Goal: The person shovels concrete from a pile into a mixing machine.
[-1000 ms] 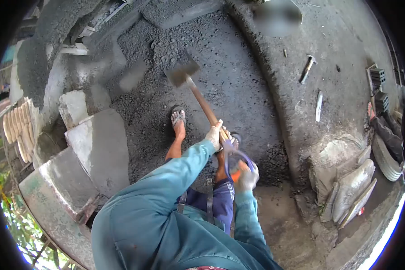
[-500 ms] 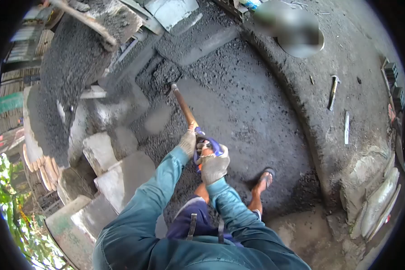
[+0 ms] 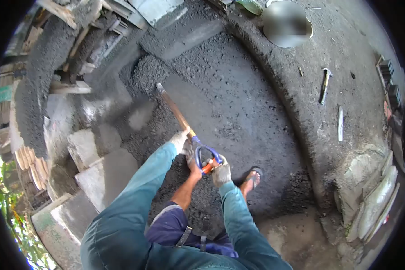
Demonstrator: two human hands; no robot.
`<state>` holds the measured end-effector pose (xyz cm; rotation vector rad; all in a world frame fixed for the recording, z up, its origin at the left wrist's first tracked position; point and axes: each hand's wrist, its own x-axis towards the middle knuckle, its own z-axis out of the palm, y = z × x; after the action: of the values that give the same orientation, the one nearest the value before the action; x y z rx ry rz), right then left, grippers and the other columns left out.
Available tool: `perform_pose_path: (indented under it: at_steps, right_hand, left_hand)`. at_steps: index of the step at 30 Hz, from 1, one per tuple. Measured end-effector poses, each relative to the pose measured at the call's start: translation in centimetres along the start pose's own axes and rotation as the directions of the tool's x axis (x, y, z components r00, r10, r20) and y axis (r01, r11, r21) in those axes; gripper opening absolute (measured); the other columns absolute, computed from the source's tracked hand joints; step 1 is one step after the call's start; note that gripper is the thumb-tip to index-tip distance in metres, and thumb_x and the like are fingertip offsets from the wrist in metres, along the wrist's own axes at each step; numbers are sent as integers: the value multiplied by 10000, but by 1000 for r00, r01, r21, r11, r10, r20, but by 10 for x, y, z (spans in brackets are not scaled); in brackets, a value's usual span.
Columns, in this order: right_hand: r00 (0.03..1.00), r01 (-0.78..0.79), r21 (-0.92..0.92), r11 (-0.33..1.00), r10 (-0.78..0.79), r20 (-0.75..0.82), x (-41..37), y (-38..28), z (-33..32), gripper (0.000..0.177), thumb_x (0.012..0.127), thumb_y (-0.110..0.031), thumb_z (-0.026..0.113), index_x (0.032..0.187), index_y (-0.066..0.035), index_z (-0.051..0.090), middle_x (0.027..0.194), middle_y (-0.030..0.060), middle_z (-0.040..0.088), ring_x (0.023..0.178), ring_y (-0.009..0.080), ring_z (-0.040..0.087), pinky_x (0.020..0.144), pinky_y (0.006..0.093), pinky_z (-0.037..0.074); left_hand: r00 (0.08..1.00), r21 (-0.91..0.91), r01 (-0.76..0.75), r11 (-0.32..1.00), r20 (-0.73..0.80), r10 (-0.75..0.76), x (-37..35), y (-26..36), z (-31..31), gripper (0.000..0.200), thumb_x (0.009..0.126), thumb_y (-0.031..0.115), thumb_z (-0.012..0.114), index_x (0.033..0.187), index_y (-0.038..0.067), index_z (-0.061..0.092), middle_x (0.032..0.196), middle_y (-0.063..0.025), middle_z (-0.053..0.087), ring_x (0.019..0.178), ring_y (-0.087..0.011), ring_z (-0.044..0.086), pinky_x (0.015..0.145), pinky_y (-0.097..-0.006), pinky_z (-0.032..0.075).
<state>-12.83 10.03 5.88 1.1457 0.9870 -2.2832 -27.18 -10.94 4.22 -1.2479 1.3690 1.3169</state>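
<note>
I hold a shovel point(image 3: 177, 114) with a wooden shaft and a blue D-handle. My left hand point(image 3: 180, 140), in a pale glove, grips the shaft just above the handle. The gloved right hand point(image 3: 220, 173) is closed on the orange grip of the D-handle. The blade end is pushed down into a heap of dark grey gravel mix point(image 3: 150, 74) at the upper left, and the blade itself is hidden in the mix. Both sleeves are teal. My bare leg and a sandalled foot point(image 3: 252, 179) stand on the dark mix below the handle.
Grey concrete slabs point(image 3: 101, 173) lean at the left beside a mound of mix. A raised curved concrete rim point(image 3: 292, 112) borders the mixing floor at right, with a hammer point(image 3: 324, 85) and a flat tool point(image 3: 340, 123) beyond it. Filled sacks point(image 3: 373, 193) lie at right.
A second ago the shovel blade was lifted and visible; since then I swung left and drove it into the heap. My hands moved closer together at the handle, then slightly apart.
</note>
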Motion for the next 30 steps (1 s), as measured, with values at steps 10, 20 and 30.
perform_pose_path:
  at_steps: [10,20,30]
  right_hand:
    - [638,51,-221,974,-202,-743,-263,-63,-130,148,798,-6,664,943,-20,642,770,67,626,612,177,606,561,314,527]
    - [520,35,-398,917,-357,-776,-480,-129,-272,105,842,-176,653,866,-77,628,725,16,586,635,136,568,518,307,475]
    - [804,345,-321,882,-454,-385,-408,-196,-280,111,857,-101,526,766,-60,574,639,69,577,493,193,555,435,333,458]
  left_hand:
    - [970,-628,150,763,243,10,9,-128,152,104,899,89,593,907,143,504,734,-52,528,556,-261,522,508,-481,486]
    - [918,-557,371,742,342,-202,-241,-271,278,266,862,120,650,1014,90,433,744,-102,458,599,-299,519,598,-561,486]
    - [659,-780,-133,612,391,642,-390,-110,184,205,857,221,658,761,87,535,767,-112,534,732,-350,573,774,-541,478]
